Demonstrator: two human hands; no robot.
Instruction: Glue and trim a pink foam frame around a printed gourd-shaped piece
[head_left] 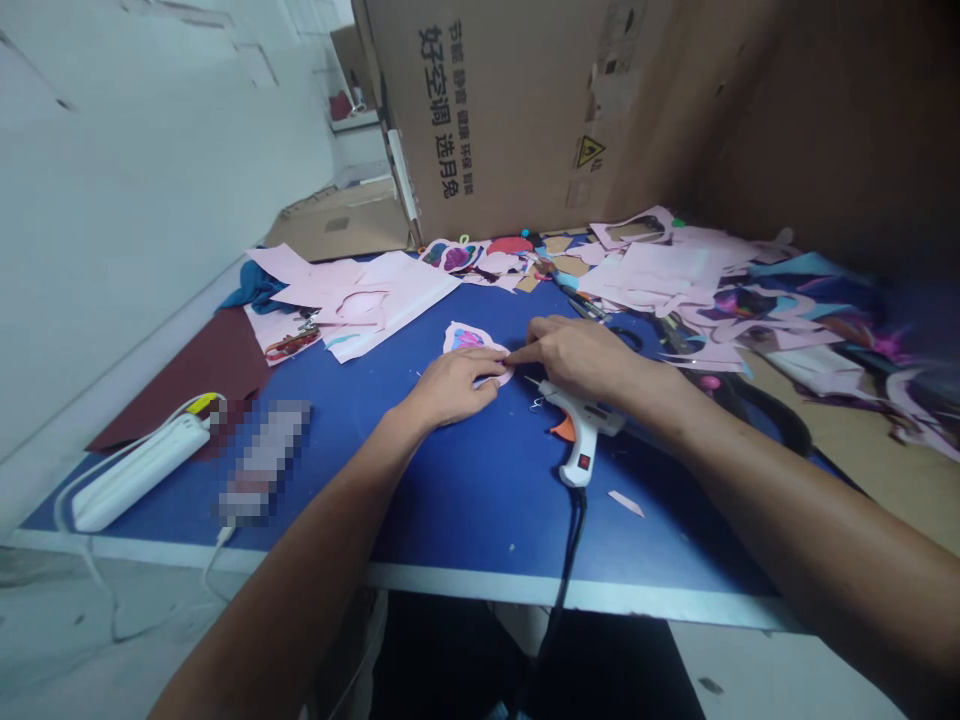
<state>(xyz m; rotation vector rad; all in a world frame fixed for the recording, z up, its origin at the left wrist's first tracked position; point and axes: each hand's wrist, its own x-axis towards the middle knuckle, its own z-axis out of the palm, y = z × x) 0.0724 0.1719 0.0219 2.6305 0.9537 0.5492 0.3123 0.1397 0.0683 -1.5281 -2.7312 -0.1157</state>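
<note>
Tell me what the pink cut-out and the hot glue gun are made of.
Pink cut-out: probably printed paper or thin card, given its thin, cut outline and printed colours. Hot glue gun: likely glossy white moulded plastic, judging by its smooth, rounded shell.

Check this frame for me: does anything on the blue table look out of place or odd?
The pixelated block beside the white power strip stands out: whatever lies on the blue table there is blurred beyond recognition. Also, the hot glue gun lies on its side by the right hand, not on a stand.
</note>
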